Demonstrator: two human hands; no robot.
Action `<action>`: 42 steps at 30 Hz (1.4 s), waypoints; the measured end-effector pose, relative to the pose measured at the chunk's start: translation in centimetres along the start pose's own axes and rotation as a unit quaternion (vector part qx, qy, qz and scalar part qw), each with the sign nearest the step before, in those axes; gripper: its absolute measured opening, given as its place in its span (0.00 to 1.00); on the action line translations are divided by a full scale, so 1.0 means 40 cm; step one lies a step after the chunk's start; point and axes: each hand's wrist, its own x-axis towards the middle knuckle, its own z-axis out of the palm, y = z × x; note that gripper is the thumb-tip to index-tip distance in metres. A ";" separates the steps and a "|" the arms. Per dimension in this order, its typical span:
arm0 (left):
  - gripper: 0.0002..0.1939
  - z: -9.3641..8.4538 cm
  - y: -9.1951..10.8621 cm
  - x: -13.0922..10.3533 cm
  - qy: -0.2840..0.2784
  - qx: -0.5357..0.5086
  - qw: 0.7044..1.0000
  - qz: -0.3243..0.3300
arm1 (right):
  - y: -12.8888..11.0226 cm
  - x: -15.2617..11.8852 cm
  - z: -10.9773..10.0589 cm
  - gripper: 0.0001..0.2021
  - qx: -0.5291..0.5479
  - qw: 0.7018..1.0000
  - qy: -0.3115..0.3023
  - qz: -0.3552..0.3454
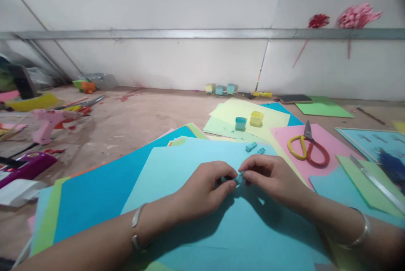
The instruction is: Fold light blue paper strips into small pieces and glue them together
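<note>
Between my two hands is a small blue paper piece (239, 178), pinched and partly hidden by the fingertips. My left hand (209, 186) grips its left end between thumb and fingers. At its right end, my right hand (274, 178) pinches it with thumb and forefinger. Both hands are just above a light blue paper sheet (177, 165). Beyond the fingers lie small folded blue paper pieces (251, 147). Farther back, a small blue paper box (240, 123) and a yellow paper box (256, 118) stand on pale yellow paper.
Scissors (308, 146) with yellow and red handles lie on pink paper at the right, near a cutter knife (376, 182). A pink glue gun (46, 125) and a purple power strip (30, 167) are at the left. A phone (294, 99) rests near the wall.
</note>
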 end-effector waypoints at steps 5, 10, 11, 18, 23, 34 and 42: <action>0.15 -0.004 0.004 0.008 -0.057 0.035 0.997 -0.027 | 0.014 -0.001 0.002 0.05 0.007 0.998 0.046 -0.035; 0.17 -0.002 -0.019 0.011 -0.017 0.063 0.998 -0.020 | 0.017 -0.003 0.003 0.08 -0.278 0.931 0.099 -0.215; 0.17 0.000 -0.027 0.011 -0.006 0.052 0.998 -0.024 | 0.016 -0.004 0.003 0.07 -0.332 0.909 0.105 -0.230; 0.17 0.005 -0.054 -0.001 0.027 0.032 0.997 -0.059 | -0.033 -0.007 0.010 0.08 -0.478 0.847 0.091 -0.213; 0.12 -0.006 -0.051 0.003 0.022 0.036 0.999 -0.007 | -0.063 -0.007 0.006 0.04 -0.329 0.931 0.066 -0.141; 0.12 0.025 0.023 -0.007 0.083 -0.047 0.992 -0.079 | -0.052 -0.042 0.038 0.07 -0.436 0.859 0.105 -0.247; 0.21 0.027 0.019 -0.023 0.134 -0.186 0.968 -0.101 | -0.074 -0.032 0.086 0.11 -0.481 0.699 0.093 -0.522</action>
